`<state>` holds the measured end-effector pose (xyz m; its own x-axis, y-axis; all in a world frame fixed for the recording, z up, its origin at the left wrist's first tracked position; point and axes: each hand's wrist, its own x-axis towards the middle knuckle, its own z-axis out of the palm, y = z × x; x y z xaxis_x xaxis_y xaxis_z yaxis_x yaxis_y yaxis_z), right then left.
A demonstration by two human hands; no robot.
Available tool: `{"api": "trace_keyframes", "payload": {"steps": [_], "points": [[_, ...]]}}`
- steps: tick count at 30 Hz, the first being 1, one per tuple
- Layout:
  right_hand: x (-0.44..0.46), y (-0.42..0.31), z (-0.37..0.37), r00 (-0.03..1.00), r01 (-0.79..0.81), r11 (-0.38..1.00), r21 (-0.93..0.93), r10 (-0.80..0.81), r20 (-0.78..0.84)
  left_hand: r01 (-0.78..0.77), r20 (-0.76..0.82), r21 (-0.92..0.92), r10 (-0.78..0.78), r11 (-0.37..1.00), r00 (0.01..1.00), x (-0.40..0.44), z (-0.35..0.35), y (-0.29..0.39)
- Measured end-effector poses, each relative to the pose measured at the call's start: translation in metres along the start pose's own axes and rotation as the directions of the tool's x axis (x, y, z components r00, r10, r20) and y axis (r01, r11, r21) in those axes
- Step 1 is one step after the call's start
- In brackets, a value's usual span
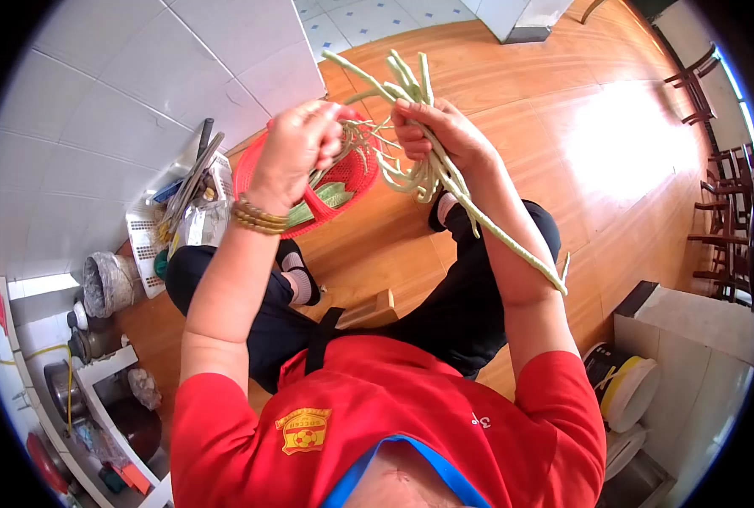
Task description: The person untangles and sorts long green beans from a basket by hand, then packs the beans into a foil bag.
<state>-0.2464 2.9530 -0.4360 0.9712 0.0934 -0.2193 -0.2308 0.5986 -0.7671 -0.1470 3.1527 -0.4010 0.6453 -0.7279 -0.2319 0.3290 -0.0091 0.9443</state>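
My right hand (445,131) is closed round a bunch of long green beans (423,169). Their ends stick up above the fist, several loop below it, and one long bean trails down along my forearm. My left hand (301,148), with a beaded bracelet at the wrist, is curled shut over a red plastic basket (243,173). What its fingers grip is hidden. Thin pale bean strands (358,140) show just beside it, over the basket; I cannot tell whether it holds them. Inside the basket lies a light green, ridged vegetable (333,196), partly covered by the basket's handle.
My knees flank the wooden floor (368,245), with a small wooden stool (381,306) under me. Left, by the tiled wall, stand a white crate (144,245) and a bag-lined bin (110,284). Buckets (631,394) stand at right; wooden chairs (724,212) line the far right.
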Motion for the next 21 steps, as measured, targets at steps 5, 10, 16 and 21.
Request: {"api": "trace_keyframes", "payload": {"steps": [5,10,16,21], "points": [[0.010,-0.001,-0.006,0.989,0.144,0.957,0.250,-0.149,-0.002,0.104,0.150,0.040,-0.108,0.994,0.983,-0.004,0.038,-0.031],[0.016,-0.021,-0.023,0.958,0.207,0.847,0.490,-0.278,0.074,-0.043,0.088,-0.008,0.043,0.999,0.995,-0.019,0.057,-0.051],[0.026,-0.016,-0.021,0.952,0.296,0.935,0.196,-0.271,-0.143,0.471,0.483,-0.310,-0.289,0.826,0.826,-0.050,0.118,-0.056],[0.040,-0.001,-0.019,0.840,0.244,0.950,-0.196,-0.308,-0.447,0.565,0.301,-0.425,-0.478,0.708,0.825,-0.054,0.154,-0.072]]}}
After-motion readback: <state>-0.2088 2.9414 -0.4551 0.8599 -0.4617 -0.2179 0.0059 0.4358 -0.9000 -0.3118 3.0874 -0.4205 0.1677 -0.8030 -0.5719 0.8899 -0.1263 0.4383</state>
